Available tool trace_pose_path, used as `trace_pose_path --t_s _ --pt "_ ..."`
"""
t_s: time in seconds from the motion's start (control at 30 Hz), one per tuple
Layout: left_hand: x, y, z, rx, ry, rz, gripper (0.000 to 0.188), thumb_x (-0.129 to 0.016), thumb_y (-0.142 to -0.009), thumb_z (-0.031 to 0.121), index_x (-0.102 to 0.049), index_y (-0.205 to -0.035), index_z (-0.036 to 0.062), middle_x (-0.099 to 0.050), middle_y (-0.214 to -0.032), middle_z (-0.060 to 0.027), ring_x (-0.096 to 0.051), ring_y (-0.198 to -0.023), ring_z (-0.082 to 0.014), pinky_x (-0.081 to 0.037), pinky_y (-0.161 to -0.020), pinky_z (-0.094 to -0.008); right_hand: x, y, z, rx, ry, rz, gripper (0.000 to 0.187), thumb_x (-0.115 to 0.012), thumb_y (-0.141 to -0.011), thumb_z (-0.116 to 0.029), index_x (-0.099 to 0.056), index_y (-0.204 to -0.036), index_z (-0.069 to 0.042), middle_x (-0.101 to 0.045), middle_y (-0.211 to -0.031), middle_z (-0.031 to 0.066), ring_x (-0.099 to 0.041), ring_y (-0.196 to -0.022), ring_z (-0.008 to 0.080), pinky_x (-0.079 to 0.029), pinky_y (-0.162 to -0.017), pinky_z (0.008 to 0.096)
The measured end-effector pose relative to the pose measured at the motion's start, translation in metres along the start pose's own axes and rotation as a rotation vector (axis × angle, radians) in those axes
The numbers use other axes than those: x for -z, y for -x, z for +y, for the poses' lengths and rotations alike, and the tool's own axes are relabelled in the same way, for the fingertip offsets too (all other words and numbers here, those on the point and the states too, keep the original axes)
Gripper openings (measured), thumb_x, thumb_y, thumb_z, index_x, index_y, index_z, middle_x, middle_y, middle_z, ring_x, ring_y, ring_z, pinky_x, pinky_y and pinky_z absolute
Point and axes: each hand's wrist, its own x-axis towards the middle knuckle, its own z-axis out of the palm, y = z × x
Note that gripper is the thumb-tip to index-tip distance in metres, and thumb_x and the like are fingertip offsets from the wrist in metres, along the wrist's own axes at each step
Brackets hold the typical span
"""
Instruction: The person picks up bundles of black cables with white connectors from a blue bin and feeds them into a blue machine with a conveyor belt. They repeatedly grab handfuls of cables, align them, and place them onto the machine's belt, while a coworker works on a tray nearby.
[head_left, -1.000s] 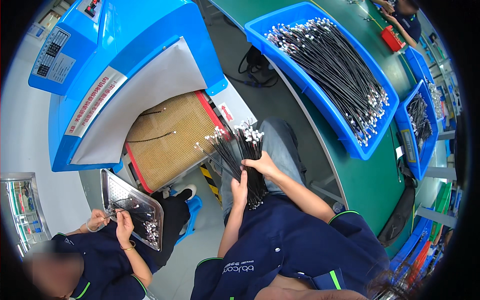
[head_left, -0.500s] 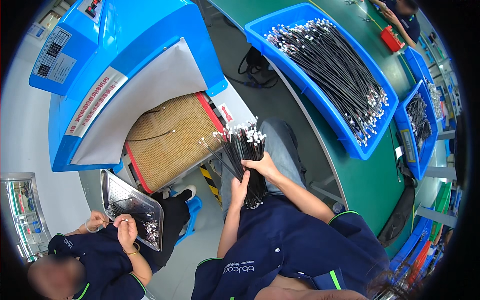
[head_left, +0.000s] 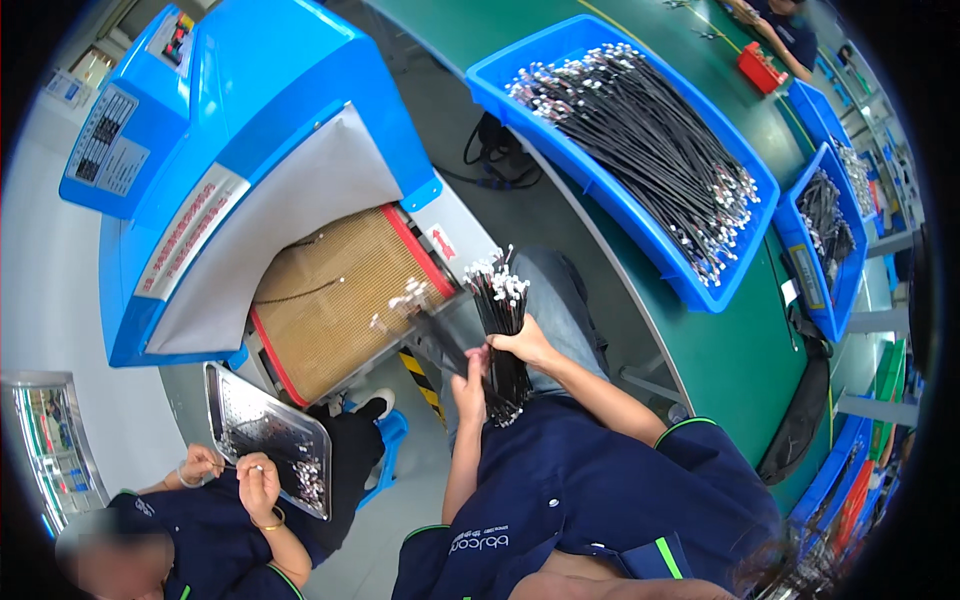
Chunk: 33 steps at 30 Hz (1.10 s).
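My right hand is closed around an upright bundle of black cables with white connectors at the top, held over my lap. My left hand is closed on a smaller cable bunch that leans left from the main bundle. Motion smears this bunch, and its connectors hang over the near right part of the mesh conveyor belt. The lower ends of the main bundle hang against my shirt. Two cables lie on the belt; one is a thin black cable.
A blue machine arches over the belt. At the right, a blue bin heaped with cables stands on the green table. A co-worker at lower left handles a cable over a metal tray. A blue stool is beside them.
A smaller bunch has split off the bundle and swung left with my left hand. My right hand stays on the main bundle. The whole view has shifted slightly.
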Motion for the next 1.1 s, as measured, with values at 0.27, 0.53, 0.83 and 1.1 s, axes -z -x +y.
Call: trace_pose_path --t_s 0.27,0.53,0.83,1.1 --pt "0.043 0.0 0.023 -0.19 0.176 0.266 0.016 -0.047 -0.084 0.021 -0.047 -0.081 0.0053 -0.026 -0.047 0.0043 -0.026 -0.037 -0.0048 -0.024 -0.034 -0.02 0.029 0.026 -0.049 0.284 0.159 -0.024 0.017 -0.063 -0.061 -0.009 -0.052 -0.071 -0.002 -0.053 -0.061 0.002 -0.049 -0.057 0.0086 -0.04 -0.054 0.0248" --pt "0.067 0.0 0.006 -0.135 -0.031 -0.034 0.019 -0.044 -0.085 0.026 -0.045 -0.088 0.0072 -0.023 -0.047 0.0057 -0.022 -0.036 -0.0018 -0.017 -0.03 -0.0176 0.045 0.136 -0.178 0.555 0.0 0.153 0.018 -0.059 -0.063 -0.001 -0.051 -0.079 0.001 -0.051 -0.063 0.004 -0.05 -0.056 0.0103 -0.043 -0.054 0.0249" --pt "0.012 -0.005 0.001 0.052 -0.224 -0.385 0.019 -0.045 -0.084 0.024 -0.045 -0.088 0.0057 -0.022 -0.046 0.006 -0.021 -0.034 -0.002 -0.018 -0.031 -0.0184 0.088 0.309 -0.221 0.865 0.005 0.698 0.038 -0.062 -0.06 -0.009 -0.045 -0.093 0.002 -0.051 -0.074 0.008 -0.053 -0.058 0.0136 -0.042 -0.054 0.027" --pt "0.006 0.002 0.0 0.114 -0.31 -0.419 0.021 -0.043 -0.086 0.027 -0.044 -0.09 0.0066 -0.025 -0.047 0.0054 -0.024 -0.035 -0.0028 -0.019 -0.031 -0.0187 0.124 0.384 -0.226 0.775 0.15 0.941 0.031 -0.06 -0.06 -0.01 -0.048 -0.086 0.002 -0.052 -0.072 0.0081 -0.05 -0.055 0.0128 -0.04 -0.053 0.0235"
